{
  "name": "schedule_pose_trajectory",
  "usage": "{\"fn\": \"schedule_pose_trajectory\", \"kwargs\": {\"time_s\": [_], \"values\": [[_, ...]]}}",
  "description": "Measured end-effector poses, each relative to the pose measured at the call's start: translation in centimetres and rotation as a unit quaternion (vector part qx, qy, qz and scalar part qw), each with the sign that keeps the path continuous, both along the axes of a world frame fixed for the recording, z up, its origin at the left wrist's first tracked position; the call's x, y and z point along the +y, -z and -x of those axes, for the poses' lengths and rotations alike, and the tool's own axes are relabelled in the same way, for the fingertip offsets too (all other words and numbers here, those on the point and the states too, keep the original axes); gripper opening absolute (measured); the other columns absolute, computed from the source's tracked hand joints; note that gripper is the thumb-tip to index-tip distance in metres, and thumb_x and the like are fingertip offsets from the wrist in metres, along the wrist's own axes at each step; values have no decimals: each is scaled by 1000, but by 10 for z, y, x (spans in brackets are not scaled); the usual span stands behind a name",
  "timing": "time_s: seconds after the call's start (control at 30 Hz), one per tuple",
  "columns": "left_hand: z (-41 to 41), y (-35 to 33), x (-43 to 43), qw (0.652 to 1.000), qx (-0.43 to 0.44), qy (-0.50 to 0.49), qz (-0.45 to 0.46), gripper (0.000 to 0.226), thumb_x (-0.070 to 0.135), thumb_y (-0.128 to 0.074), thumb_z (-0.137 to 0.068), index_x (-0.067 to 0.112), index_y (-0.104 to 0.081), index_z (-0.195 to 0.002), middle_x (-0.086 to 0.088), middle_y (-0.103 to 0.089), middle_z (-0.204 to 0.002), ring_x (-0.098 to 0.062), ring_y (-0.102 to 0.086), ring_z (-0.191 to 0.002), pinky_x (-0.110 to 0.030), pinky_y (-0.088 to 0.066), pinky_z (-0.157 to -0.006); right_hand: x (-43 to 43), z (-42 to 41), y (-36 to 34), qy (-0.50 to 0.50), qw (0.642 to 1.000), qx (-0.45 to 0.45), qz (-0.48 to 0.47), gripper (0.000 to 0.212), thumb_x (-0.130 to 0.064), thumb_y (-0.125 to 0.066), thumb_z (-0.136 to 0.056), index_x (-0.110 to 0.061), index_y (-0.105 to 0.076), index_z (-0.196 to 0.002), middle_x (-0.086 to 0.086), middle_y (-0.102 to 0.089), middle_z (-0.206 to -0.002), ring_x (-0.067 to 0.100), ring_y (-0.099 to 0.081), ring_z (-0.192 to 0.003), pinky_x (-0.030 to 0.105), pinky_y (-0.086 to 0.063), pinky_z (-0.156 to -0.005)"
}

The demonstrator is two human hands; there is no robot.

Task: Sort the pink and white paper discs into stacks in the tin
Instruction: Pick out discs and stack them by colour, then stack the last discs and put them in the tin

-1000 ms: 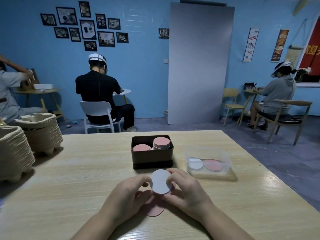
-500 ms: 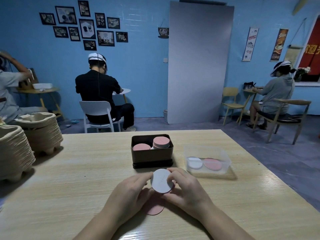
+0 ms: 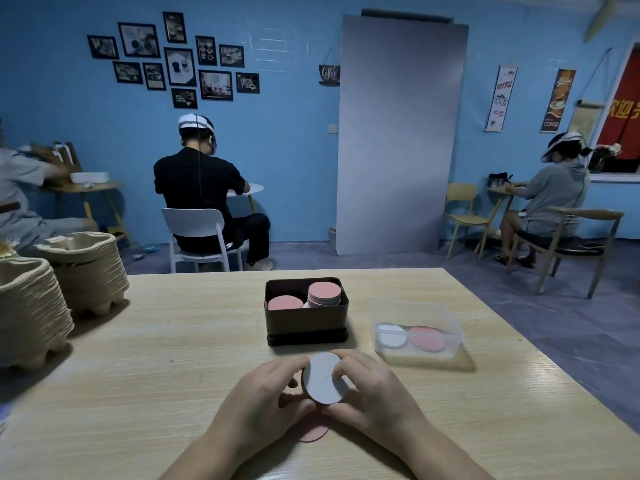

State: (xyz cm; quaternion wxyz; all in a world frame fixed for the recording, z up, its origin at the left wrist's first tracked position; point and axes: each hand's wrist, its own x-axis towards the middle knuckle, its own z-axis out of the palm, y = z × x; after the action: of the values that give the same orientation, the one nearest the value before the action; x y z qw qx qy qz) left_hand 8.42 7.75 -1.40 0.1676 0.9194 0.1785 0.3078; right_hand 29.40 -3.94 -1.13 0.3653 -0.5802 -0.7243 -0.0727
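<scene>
My left hand (image 3: 263, 400) and my right hand (image 3: 372, 393) together hold a small stack of discs with a white disc (image 3: 323, 377) facing me, low over the wooden table (image 3: 156, 358). A pink disc (image 3: 315, 433) lies flat on the table under my hands, mostly hidden. Just beyond stands the dark brown tin (image 3: 306, 322). Inside it a low pink stack (image 3: 284, 303) sits at the left and a taller pink-topped stack (image 3: 324, 294) at the right.
A clear plastic box (image 3: 417, 329) to the right of the tin holds a white disc (image 3: 391, 336) and a pink disc (image 3: 426, 337). Two stacks of pulp trays (image 3: 52, 289) fill the table's left edge. People sit at other tables behind.
My hands have stayed in place and have turned the held stack slightly; the white face is tilted a little more to the left. The tin and plastic box have not moved.
</scene>
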Motion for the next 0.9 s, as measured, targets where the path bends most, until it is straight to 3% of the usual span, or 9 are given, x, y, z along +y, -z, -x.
{"fn": "schedule_pose_trajectory", "kwargs": {"time_s": [0.17,0.3,0.37,0.53,0.67,0.8,0.9], "values": [[-3,4,4,1000,15,5,-18,58,42,-72,-84,38,-51,-137,23,-62,-123,1,-60,-101,-11,-48,-74,4,0,3,5,1000,-10,2,37,-49,-77,-83,-26,-50,-94,-4,-61,-131,12,-59,-117,29,-51,-93],[-3,6,6,1000,2,-1,-20,60,35,-77,-85,38,-50,-138,24,-62,-124,4,-59,-103,-9,-47,-74,6,0,-2,6,1000,-23,16,33,-43,-75,-81,-26,-50,-96,-7,-61,-127,9,-56,-121,21,-46,-96],[-1,5,6,1000,-12,4,-8,60,33,-78,-84,38,-50,-138,23,-63,-122,5,-58,-101,-12,-51,-73,6,0,-5,-1,1000,-20,22,31,-36,-74,-78,-27,-50,-96,-9,-60,-129,6,-56,-118,17,-45,-94],[3,5,14,1000,-23,6,-4,58,37,-72,-85,43,-44,-136,19,-64,-116,-1,-60,-98,-22,-56,-69,13,0,-13,-21,999,-9,33,29,-36,-76,-79,-27,-52,-92,-14,-61,-123,4,-59,-107,26,-52,-84],[7,-6,29,999,-16,-16,-35,58,44,-63,-81,44,-41,-135,22,-64,-117,2,-60,-100,-26,-54,-77,28,1,-28,-15,1000,-21,17,26,-33,-73,-76,-29,-50,-89,-15,-60,-118,9,-59,-97,36,-54,-76],[7,-43,52,998,-18,-28,-62,58,50,-66,-81,38,-47,-135,18,-65,-117,-4,-62,-99,-20,-50,-82,56,1,-58,-18,999,-22,-18,32,-36,-80,-73,-22,-54,-87,-7,-64,-108,13,-59,-92,31,-51,-70],[4,-67,78,991,11,-48,-122,62,47,-68,-84,32,-46,-140,15,-62,-122,-10,-60,-104,-26,-50,-85,80,-2,-80,-6,999,-17,-31,31,-36,-77,-75,-20,-54,-88,-8,-61,-100,13,-54,-89,28,-45,-68]]}}
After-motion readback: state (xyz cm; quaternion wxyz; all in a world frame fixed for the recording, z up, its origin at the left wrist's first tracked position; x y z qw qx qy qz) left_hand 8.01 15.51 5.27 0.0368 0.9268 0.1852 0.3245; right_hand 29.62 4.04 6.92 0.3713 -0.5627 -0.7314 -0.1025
